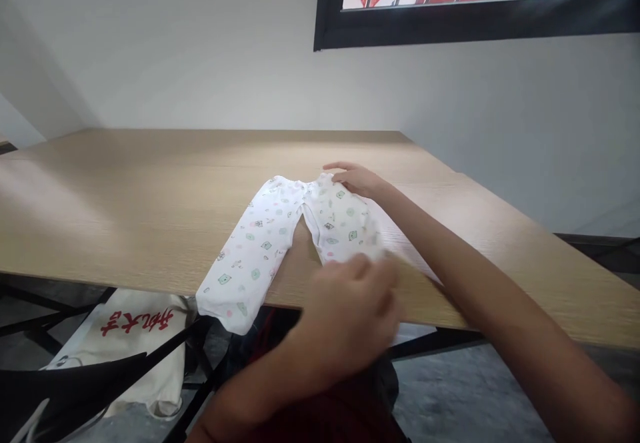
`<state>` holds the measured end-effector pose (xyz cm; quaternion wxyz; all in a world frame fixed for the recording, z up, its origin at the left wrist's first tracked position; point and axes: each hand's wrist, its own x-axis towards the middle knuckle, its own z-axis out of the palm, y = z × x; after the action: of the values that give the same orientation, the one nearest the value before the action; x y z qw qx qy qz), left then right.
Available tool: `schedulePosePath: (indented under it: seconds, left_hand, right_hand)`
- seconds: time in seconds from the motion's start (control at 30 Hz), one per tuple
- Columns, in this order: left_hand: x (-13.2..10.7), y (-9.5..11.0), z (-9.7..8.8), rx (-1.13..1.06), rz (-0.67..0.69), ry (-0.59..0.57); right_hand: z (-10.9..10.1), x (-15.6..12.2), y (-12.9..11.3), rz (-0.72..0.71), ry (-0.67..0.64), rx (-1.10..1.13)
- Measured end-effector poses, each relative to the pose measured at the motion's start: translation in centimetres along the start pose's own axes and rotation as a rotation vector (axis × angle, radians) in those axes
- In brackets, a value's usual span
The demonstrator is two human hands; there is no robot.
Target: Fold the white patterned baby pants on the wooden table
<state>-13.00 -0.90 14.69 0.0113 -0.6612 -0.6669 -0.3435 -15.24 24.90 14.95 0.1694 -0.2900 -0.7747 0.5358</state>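
A small pair of white baby pants [260,239] with a green and pink print lies flat on the wooden table [125,189], waistband away from me. One leg hangs a little over the near edge. My right hand [356,179] rests flat on the right end of the waistband, fingers stretched out. My left hand [350,316] is close to me and smeared by motion. Its fingers are curled at the hem of the other leg, which looks gathered up in them.
Under the table at the left lies a white cloth bag [133,336] with red characters, next to black frame bars [60,389]. A grey wall stands behind the table, with a dark-framed window [470,23] at the upper right.
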Motion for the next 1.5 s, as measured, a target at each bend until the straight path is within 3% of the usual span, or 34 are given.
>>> schedulePosePath:
  seconds: [0.1, 0.17, 0.27, 0.37, 0.43, 0.5, 0.6, 0.7, 0.8, 0.87, 0.97, 1.03, 1.1, 1.17, 1.23, 1.3, 1.4, 1.5]
  left_hand:
    - [-2.4, -1.9, -4.5, 0.012, -0.337, 0.208]
    - [-4.2, -3.2, -6.7, 0.088, -0.514, 0.239]
    - [-6.5, -5.2, -8.5, 0.171, -0.715, 0.165]
    - [-7.8, -7.6, -9.3, 0.221, -0.878, 0.056]
    - [-8.4, -9.1, -9.6, 0.244, -0.960, -0.011]
    - [-8.9, -10.1, -9.8, 0.253, -1.001, -0.075]
    - [-9.3, -10.2, -9.5, 0.275, -0.916, -0.134]
    - [-8.1, -9.2, -8.7, 0.275, -0.646, -0.249]
    - [-4.0, -9.2, -7.5, 0.274, -0.318, -0.407]
    - [-0.1, -10.2, -6.6, 0.298, -0.135, -0.445]
    - [5.1, -12.1, -4.7, 0.331, 0.010, -0.478]
    - [6.4, -12.4, -3.3, 0.328, 0.036, -0.532]
    - [5.2, -11.3, -2.4, 0.325, 0.038, -0.559]
    - [1.9, -9.2, -2.2, 0.313, 0.025, -0.518]
    - [-2.2, -7.0, -2.9, 0.255, -0.002, -0.419]
    - [-5.8, -5.7, -4.0, 0.234, -0.002, -0.422]
    - [-8.6, -6.4, -5.7, 0.333, 0.019, -0.477]
    - [-8.7, -9.5, -6.3, 0.492, 0.033, -0.449]
  right_hand:
    - [2.1, 1.3, -2.6, -0.074, 0.093, -0.008]
    - [4.3, 2.8, -4.1, -0.109, 0.130, -0.075]
    - [8.6, 5.1, -5.1, -0.151, 0.117, -0.220]
    - [13.0, 6.5, -4.4, -0.217, 0.086, -0.287]
    - [14.9, 6.7, -3.4, -0.288, 0.090, -0.322]
    - [15.6, 6.6, -2.3, -0.367, 0.090, -0.352]
    - [14.1, 6.0, -1.0, -0.477, 0.047, -0.383]
    - [10.7, 4.6, 0.3, -0.549, -0.004, -0.438]
    - [7.5, 1.6, 1.1, -0.530, -0.073, -0.463]
    - [6.2, -0.7, 1.4, -0.496, -0.138, -0.443]
    - [5.5, -2.7, 1.9, -0.495, -0.245, -0.486]
    - [5.3, -2.3, 2.4, -0.521, -0.289, -0.606]
    - [5.2, -0.8, 3.0, -0.529, -0.290, -0.734]
    - [4.9, 1.1, 3.2, -0.514, -0.274, -0.801]
    - [4.8, 2.5, 2.9, -0.502, -0.293, -0.823]
    - [5.0, 2.9, 2.2, -0.499, -0.310, -0.861]
    - [5.8, 0.8, 0.5, -0.501, -0.375, -0.938]
    - [6.7, -4.4, -0.7, -0.558, -0.533, -0.962]
